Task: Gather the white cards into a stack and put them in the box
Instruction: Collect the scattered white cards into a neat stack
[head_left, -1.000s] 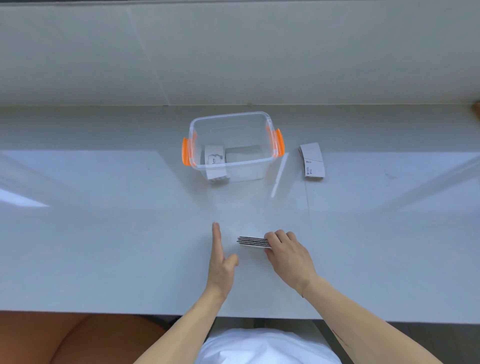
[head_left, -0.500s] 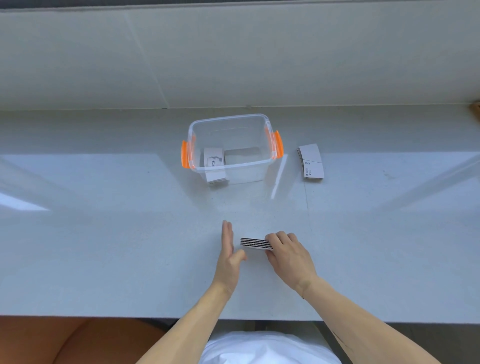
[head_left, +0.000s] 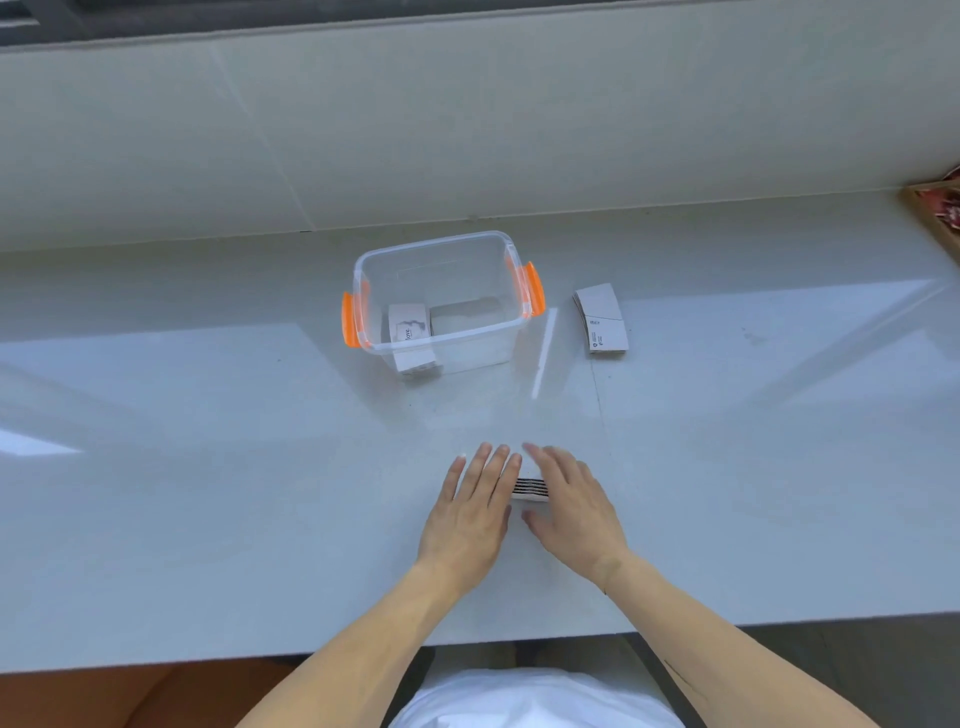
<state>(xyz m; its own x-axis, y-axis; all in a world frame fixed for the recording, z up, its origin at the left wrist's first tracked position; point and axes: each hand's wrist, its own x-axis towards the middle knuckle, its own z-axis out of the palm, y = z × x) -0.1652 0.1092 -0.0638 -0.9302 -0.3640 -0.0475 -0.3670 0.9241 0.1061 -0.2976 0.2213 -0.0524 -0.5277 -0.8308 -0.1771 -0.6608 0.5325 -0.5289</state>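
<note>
The head view looks down on a glossy pale grey surface (head_left: 208, 467). A stack of white cards with dark edges (head_left: 531, 489) lies at 6 o'clock from the clear plastic box with orange latches (head_left: 441, 301). The left hand (head_left: 475, 512) and right hand (head_left: 574, 506) flank the stack, fingers straight and flat, pressing its two sides between them. Inside the box lie a white card printed "love" (head_left: 409, 326) and another pale card beside it. A second small pile of white cards (head_left: 601, 319) rests at 3 o'clock of the box, apart from it.
</note>
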